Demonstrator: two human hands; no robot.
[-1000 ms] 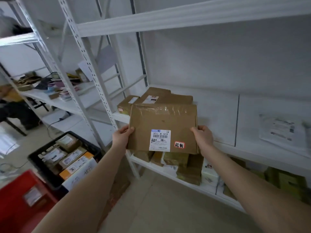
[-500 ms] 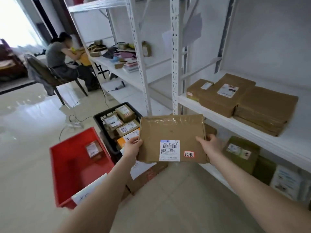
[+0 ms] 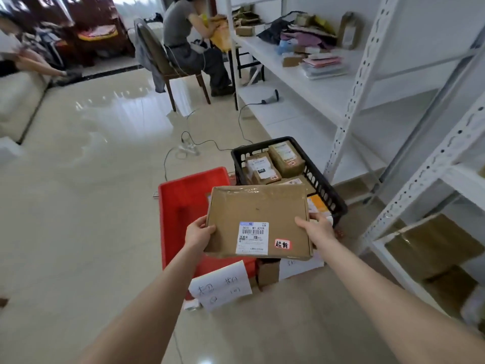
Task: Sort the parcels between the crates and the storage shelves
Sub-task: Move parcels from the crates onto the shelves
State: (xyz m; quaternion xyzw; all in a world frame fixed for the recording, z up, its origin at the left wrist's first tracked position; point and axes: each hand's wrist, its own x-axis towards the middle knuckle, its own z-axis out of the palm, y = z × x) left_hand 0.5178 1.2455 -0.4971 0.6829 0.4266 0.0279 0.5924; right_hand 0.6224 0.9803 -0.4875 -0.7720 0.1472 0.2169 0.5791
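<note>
Parcel one, gripped left hand, right hand; crates two.

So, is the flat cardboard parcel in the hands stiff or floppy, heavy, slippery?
Probably stiff: the flat cardboard parcel spans level between left hand and right hand, held only at its sides. Likely light: simple pinches carry it. The glossy tape at its far edge may be slippery.

Parcel above left crate; shelves right.
</note>
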